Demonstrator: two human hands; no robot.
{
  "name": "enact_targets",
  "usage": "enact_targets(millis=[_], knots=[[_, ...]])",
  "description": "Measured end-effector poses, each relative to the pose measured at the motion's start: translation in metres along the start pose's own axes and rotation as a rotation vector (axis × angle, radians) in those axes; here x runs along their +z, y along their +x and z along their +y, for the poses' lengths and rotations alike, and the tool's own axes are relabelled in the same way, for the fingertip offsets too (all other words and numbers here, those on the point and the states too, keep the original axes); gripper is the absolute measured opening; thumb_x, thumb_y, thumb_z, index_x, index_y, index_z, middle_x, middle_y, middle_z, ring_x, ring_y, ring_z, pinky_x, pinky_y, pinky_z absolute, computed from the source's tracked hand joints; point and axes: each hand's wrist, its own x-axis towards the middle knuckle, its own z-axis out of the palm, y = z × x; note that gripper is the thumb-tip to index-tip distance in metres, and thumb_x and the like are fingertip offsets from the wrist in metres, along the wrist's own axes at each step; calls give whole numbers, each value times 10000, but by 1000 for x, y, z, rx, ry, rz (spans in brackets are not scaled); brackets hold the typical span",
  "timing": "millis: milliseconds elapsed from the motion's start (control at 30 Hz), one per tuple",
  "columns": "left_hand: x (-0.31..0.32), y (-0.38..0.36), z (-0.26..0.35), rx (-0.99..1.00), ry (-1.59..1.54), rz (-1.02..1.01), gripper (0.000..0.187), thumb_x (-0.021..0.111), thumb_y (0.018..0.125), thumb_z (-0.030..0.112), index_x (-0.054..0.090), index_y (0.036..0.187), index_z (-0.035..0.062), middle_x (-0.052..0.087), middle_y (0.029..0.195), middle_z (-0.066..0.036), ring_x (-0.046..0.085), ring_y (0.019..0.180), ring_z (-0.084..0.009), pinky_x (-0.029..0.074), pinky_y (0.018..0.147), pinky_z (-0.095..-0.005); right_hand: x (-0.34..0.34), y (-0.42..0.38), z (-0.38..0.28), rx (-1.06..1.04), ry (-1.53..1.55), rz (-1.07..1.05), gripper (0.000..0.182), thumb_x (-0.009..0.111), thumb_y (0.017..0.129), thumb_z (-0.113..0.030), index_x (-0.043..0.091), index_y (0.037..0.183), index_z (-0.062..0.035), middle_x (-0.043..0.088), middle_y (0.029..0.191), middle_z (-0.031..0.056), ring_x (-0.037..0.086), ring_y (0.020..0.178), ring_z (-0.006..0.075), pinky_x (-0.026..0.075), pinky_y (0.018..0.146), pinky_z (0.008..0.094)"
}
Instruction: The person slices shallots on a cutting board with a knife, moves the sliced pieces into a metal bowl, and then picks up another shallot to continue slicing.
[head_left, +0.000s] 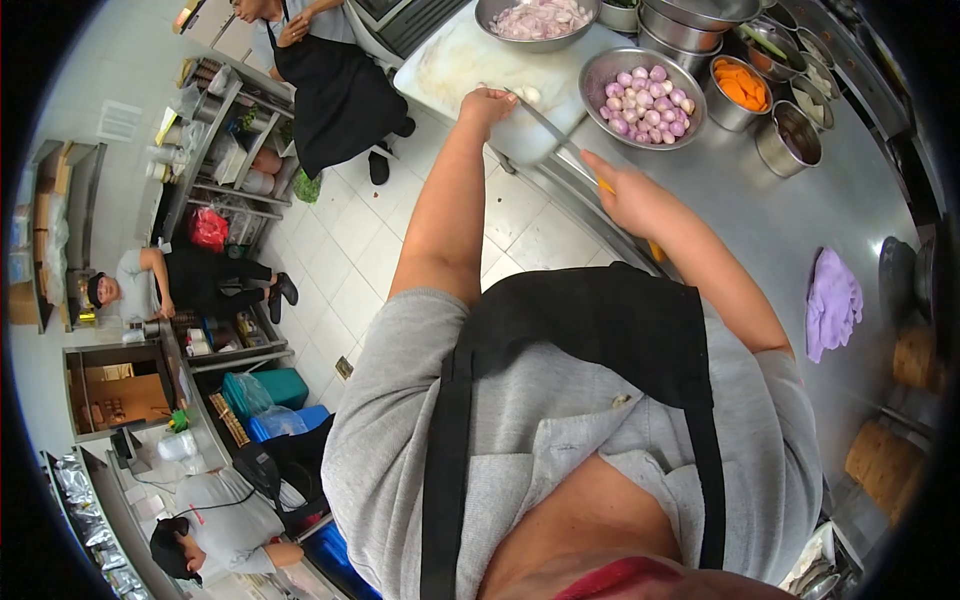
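My right hand is wrapped round the yellow handle of a knife, whose blade points up and left to the edge of a white cutting board. At the blade's tip my left hand is closed in a pinch; what its fingers hold is too small to make out. A small pale peeled piece lies on the board beside the tip. Right of the board stands a metal bowl of whole peeled shallots. Another bowl, at the top, holds sliced shallots.
Metal containers, one with orange carrot pieces, stand at the upper right. A purple cloth lies on the steel counter. One person in a black apron stands beyond the board; two others are at the left.
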Motion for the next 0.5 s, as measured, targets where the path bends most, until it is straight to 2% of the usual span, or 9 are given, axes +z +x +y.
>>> enact_targets(millis=[67, 100, 167, 200, 267, 367, 433, 467, 500], knots=[[0, -2, 2, -12, -32, -14, 160, 704, 795, 121, 629, 893, 20, 640, 886, -37, 586, 747, -101, 489, 684, -197, 5, -4, 10, -59, -4, 52, 581, 452, 868, -124, 291, 1416, -227, 587, 716, 213, 564, 563, 305, 469, 593, 397], [0, -3, 4, 2, 10, -25, 153, 708, 789, 132, 629, 873, 31, 636, 854, -33, 577, 727, -98, 481, 666, -197, 3, -6, 10, -52, -3, 54, 581, 452, 868, -124, 291, 1416, -227, 587, 716, 213, 564, 563, 305, 469, 593, 397], [0, 0, 1, 18, 50, -37, 148, 711, 782, 143, 629, 852, 41, 631, 821, -29, 569, 707, -94, 474, 648, -197, -3, -6, 6, 78, 163, -42, 580, 436, 875, -112, 288, 1423, -230, 532, 623, 114, 499, 457, 192, 450, 480, 335], [-1, 2, 2, 32, 52, -80, 156, 716, 771, 157, 624, 836, 50, 623, 789, -24, 557, 681, -96, 464, 624, -203, -3, -4, 8, 75, 161, -42, 580, 436, 875, -112, 288, 1423, -230, 532, 623, 114, 499, 457, 192, 450, 480, 335], [-4, 3, 2, 50, 51, -108, 164, 722, 760, 172, 619, 821, 59, 615, 756, -20, 546, 655, -97, 455, 600, -208, -1, 3, 13, 146, 490, -87, 573, 425, 870, -129, 296, 1422, -219, 559, 692, 103, 502, 459, 174, 444, 468, 319], [8, -8, 17, 38, 199, 27, 214, 749, 728, 212, 608, 784, 61, 593, 709, -10, 511, 603, -99, 434, 562, -219, -7, -1, 5, 164, 526, -100, 568, 424, 873, -126, 307, 1421, -221, 517, 703, 52, 466, 458, 120, 425, 444, 275], [11, 12, 10, 77, 508, 36, 270, 758, 700, 253, 616, 802, 47, 630, 750, -53, 568, 628, -136, 470, 586, -262, -7, -3, 6, 185, 527, -85, 562, 429, 878, -132, 308, 1420, -222, 513, 699, 50, 462, 453, 119, 422, 438, 273], [14, 14, 8, 78, 506, 36, 270, 758, 700, 253, 616, 802, 47, 630, 750, -53, 568, 628, -136, 470, 586, -262, -7, -4, 6, 208, 528, -72, 557, 433, 883, -139, 310, 1419, -222, 510, 695, 47, 458, 448, 119, 419, 432, 272], [18, 10, 9, 156, 657, 98, 303, 763, 684, 277, 630, 827, 45, 648, 780, -76, 598, 662, -159, 483, 610, -282, -4, -5, 6, 209, 525, -72, 557, 433, 883, -139, 310, 1419, -222, 510, 695, 47, 458, 448, 119, 419, 432, 272]])
